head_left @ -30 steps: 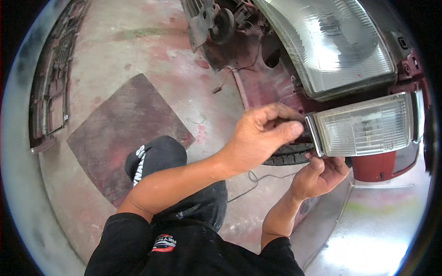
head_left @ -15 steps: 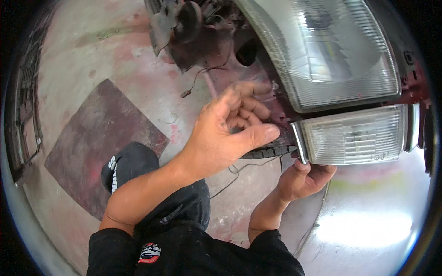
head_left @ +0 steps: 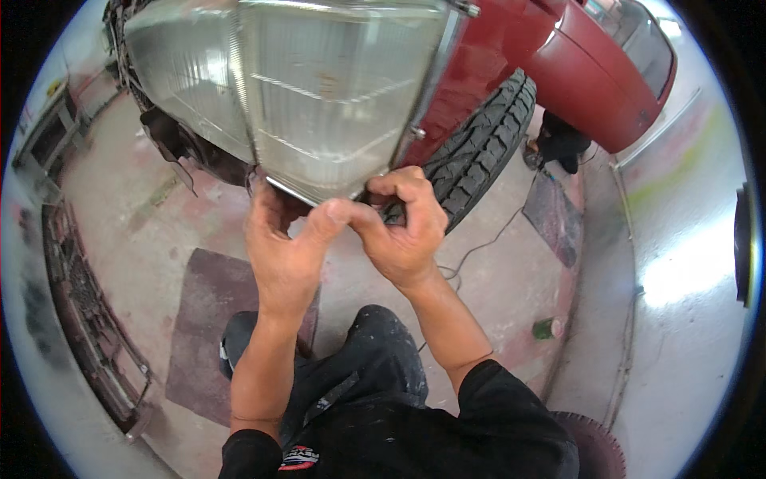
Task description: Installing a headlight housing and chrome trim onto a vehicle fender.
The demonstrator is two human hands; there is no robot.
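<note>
A clear ribbed corner lamp sits at the front corner of a red car, beside the larger headlamp. A thin bright trim strip runs along its lower edge. My left hand grips that edge, its thumb in front and its fingers partly hidden behind. On the other side of the same lower corner, my right hand is closed with curled fingers. Both thumbs nearly meet below the lamp. What lies behind the lamp's edge is hidden from me.
A black tyre stands right of the lamp, under the red fender. A dark mat lies on the floor at left, near a long grille-like part. A cable and a green can are at right.
The view has swung round to the car's corner. My left hand, free beside the headlamp before, has come to the corner lamp's lower edge. My right hand remains at that lamp.
</note>
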